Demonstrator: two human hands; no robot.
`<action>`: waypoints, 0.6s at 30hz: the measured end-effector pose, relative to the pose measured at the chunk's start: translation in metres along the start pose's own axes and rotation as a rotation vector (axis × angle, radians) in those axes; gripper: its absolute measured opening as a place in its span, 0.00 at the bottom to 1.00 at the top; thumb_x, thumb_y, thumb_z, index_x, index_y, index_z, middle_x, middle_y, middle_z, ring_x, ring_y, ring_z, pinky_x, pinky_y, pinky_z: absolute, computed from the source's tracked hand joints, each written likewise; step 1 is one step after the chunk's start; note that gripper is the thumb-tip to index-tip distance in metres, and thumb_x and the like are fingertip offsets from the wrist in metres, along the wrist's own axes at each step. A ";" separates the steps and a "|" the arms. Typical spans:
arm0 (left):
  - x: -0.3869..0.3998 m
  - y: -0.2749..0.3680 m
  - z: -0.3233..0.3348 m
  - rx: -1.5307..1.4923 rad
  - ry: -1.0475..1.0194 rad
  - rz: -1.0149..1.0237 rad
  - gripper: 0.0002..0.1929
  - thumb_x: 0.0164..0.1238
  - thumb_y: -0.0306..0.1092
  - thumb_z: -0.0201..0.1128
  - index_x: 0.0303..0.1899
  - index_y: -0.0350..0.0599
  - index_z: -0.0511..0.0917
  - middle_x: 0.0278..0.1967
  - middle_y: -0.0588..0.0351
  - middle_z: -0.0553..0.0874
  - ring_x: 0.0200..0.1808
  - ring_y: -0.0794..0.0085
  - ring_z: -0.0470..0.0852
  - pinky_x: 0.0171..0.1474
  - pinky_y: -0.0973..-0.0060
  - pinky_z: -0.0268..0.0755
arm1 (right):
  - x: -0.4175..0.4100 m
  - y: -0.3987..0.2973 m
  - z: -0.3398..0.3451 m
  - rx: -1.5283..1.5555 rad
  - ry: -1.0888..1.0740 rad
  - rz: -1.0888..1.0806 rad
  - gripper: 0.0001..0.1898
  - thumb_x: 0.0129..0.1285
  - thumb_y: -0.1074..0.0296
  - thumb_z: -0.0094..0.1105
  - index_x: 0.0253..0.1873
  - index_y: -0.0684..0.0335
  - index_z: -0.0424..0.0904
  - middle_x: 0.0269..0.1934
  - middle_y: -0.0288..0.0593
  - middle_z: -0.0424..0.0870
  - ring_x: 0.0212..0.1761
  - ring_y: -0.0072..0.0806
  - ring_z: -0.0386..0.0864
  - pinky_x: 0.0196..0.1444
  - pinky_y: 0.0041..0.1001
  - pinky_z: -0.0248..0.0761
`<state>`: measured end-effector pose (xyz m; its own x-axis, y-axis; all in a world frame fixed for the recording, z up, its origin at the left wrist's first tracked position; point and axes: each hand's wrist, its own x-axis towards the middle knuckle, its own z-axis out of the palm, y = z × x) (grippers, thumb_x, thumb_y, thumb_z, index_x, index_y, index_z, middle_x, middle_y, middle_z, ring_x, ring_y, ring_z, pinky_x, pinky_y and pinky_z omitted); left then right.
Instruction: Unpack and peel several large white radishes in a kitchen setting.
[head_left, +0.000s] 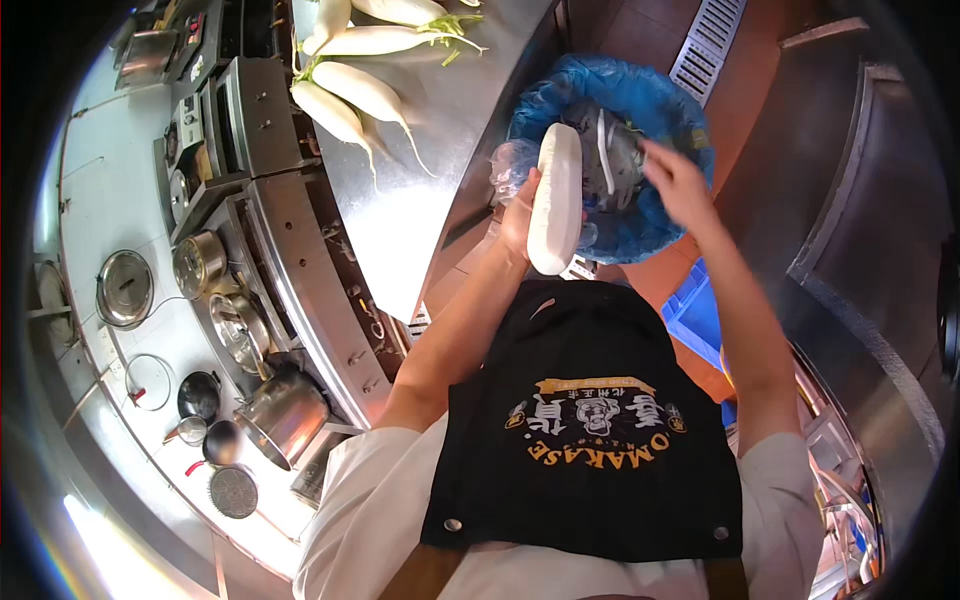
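Note:
My left hand (517, 217) is closed around the side of a thick white daikon radish (555, 199), whose surface looks peeled and faceted. The radish stands out lengthwise over the near left rim of a bin lined with a blue plastic bag (615, 75). Over the bin's right part is my right hand (675, 180), fingers curled and blurred; whether something thin is in them I cannot tell. Between the hands, a long white strip of peel (604, 154) shows against the bin's inside. Several whole daikons (360, 90) with green stem ends lie on the steel worktop (420, 187) at the upper left.
Clear plastic film (514, 169) hangs at the bin's left rim. A blue plastic crate (697, 311) sits on the floor below my right forearm. Steel cooking equipment (300, 262) and a large pot (283, 416) stand at left. Another steel surface (877, 210) lies at right, a floor drain grate (705, 45) beyond.

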<state>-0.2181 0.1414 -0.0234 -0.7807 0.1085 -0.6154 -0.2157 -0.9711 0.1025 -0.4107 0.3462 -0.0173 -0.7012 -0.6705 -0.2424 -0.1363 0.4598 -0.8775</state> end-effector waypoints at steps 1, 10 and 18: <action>0.006 -0.003 -0.007 -0.045 -0.049 0.053 0.34 0.77 0.64 0.48 0.63 0.38 0.74 0.45 0.37 0.86 0.42 0.46 0.88 0.44 0.54 0.86 | -0.033 -0.019 0.000 0.056 -0.074 0.005 0.20 0.71 0.70 0.60 0.66 0.63 0.78 0.55 0.46 0.85 0.55 0.30 0.82 0.55 0.31 0.73; -0.029 -0.015 0.070 0.027 0.087 0.011 0.33 0.75 0.62 0.55 0.66 0.43 0.74 0.50 0.46 0.87 0.46 0.53 0.89 0.47 0.58 0.86 | 0.027 0.076 0.005 -0.248 0.088 0.061 0.19 0.71 0.63 0.58 0.64 0.57 0.81 0.54 0.52 0.86 0.55 0.45 0.84 0.58 0.35 0.75; 0.005 -0.008 0.011 -0.105 -0.060 -0.074 0.30 0.80 0.59 0.45 0.63 0.41 0.76 0.47 0.37 0.87 0.44 0.45 0.89 0.47 0.52 0.85 | -0.073 -0.003 -0.015 0.026 0.043 0.094 0.19 0.69 0.68 0.62 0.62 0.65 0.81 0.52 0.51 0.86 0.53 0.38 0.85 0.56 0.30 0.74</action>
<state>-0.2262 0.1524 -0.0189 -0.7993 0.1902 -0.5701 -0.2141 -0.9765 -0.0256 -0.3693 0.4028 0.0095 -0.7392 -0.5994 -0.3071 -0.0507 0.5042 -0.8621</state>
